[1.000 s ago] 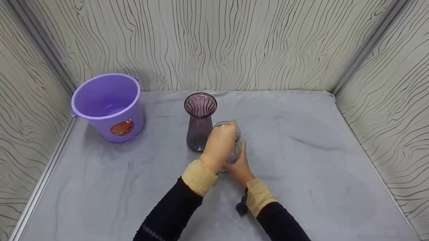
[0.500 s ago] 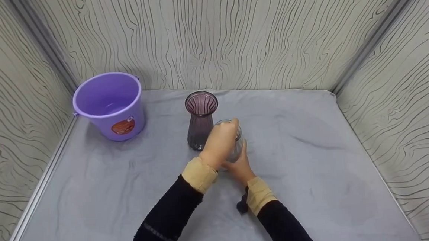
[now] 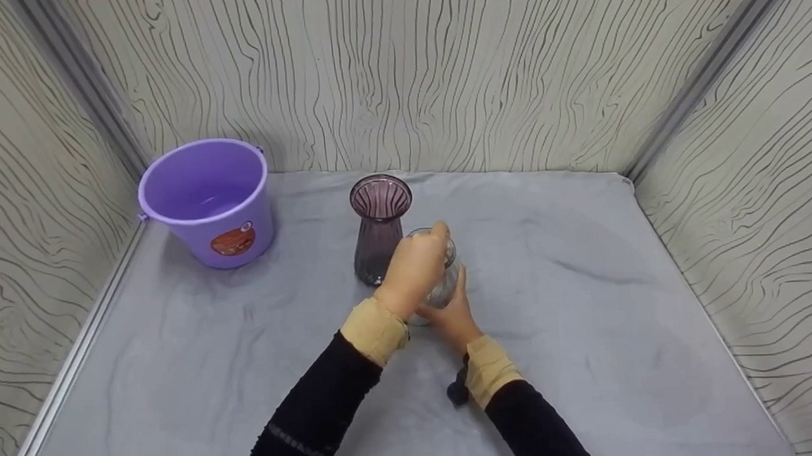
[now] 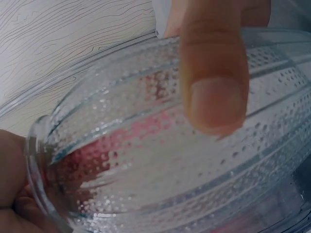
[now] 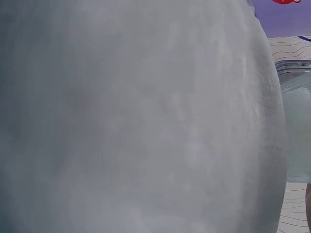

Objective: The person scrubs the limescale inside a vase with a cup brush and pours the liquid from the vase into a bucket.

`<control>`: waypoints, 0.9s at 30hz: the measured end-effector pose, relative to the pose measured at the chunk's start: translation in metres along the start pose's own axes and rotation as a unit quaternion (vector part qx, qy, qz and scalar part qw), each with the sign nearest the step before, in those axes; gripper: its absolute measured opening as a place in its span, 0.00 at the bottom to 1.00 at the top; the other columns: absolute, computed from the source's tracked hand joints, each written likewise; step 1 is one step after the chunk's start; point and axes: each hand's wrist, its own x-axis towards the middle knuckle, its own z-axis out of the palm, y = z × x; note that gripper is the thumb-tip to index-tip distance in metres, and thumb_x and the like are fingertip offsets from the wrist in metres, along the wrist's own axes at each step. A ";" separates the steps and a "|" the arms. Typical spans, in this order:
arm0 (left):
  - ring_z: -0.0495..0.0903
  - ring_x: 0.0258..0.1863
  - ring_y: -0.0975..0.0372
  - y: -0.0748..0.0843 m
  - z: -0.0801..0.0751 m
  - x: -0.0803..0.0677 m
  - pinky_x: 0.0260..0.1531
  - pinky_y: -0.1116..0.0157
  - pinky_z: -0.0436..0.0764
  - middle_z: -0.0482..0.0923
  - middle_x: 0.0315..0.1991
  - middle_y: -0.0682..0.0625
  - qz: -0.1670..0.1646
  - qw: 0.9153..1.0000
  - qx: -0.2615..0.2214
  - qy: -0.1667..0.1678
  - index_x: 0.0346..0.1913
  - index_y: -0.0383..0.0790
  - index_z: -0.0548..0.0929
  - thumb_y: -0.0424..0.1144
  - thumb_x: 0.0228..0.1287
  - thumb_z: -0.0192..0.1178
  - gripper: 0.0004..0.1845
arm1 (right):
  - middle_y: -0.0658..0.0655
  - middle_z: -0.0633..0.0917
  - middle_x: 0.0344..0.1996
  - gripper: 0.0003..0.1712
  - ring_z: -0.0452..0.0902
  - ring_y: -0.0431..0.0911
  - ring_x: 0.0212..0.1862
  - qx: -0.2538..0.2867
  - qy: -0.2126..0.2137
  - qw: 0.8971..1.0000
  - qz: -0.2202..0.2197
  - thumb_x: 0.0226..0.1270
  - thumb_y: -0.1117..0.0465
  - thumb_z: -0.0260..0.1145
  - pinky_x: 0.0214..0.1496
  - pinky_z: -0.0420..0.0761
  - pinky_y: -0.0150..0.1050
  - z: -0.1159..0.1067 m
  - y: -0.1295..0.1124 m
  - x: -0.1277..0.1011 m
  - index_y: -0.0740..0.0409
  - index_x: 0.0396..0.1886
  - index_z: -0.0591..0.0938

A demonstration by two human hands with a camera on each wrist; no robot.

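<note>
Clear dimpled glass is sitting between both hands: the left hand [image 3: 415,266] is curling its grip over the glass jar [image 3: 443,282], the right hand [image 3: 454,317] cupping its near side. The jar is standing on the grey worktop [image 3: 594,315], just beside a purple vase [image 3: 380,226].

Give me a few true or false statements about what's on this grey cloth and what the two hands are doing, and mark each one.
1. Both hands hold the clear vase. True: the left hand is at its top, the right hand lower down.
2. The bucket is green. False: it is purple.
3. The purple vase stands upright. True.
4. The purple vase lies inside the bucket. False: it stands on the cloth, to the right of the bucket.
5. The clear vase has smooth glass. False: the left wrist view shows ribbed, dotted glass.
</note>
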 end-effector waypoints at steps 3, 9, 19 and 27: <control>0.86 0.26 0.51 0.000 0.000 0.000 0.24 0.58 0.85 0.82 0.26 0.42 0.000 1.000 -0.007 0.001 0.40 0.32 0.75 0.24 0.60 0.64 0.09 | 0.70 0.37 0.80 0.91 0.33 0.63 0.80 -0.003 0.001 1.000 0.005 0.35 0.31 0.83 0.78 0.41 0.62 0.000 0.000 -0.001 0.64 0.79 0.31; 0.86 0.29 0.51 0.000 -0.002 0.001 0.28 0.58 0.85 0.81 0.28 0.42 0.009 0.999 -0.033 -0.013 0.40 0.33 0.75 0.25 0.66 0.62 0.06 | 0.72 0.35 0.79 0.93 0.32 0.64 0.80 0.011 -0.004 1.000 -0.003 0.34 0.30 0.83 0.78 0.41 0.61 -0.003 -0.001 0.000 0.67 0.78 0.29; 0.86 0.28 0.51 0.004 -0.003 0.002 0.27 0.57 0.85 0.83 0.27 0.43 -0.003 1.000 -0.025 -0.013 0.40 0.34 0.79 0.22 0.63 0.58 0.06 | 0.71 0.33 0.79 0.93 0.29 0.64 0.80 0.000 -0.005 1.000 0.003 0.33 0.31 0.84 0.78 0.39 0.61 -0.004 0.000 0.002 0.68 0.78 0.29; 0.86 0.25 0.52 0.006 0.000 0.001 0.23 0.58 0.85 0.83 0.25 0.42 -0.005 0.999 0.036 -0.004 0.41 0.32 0.79 0.25 0.59 0.64 0.08 | 0.72 0.35 0.79 0.92 0.30 0.64 0.80 -0.001 -0.007 1.000 0.003 0.36 0.33 0.84 0.78 0.40 0.61 -0.002 0.001 0.001 0.68 0.78 0.29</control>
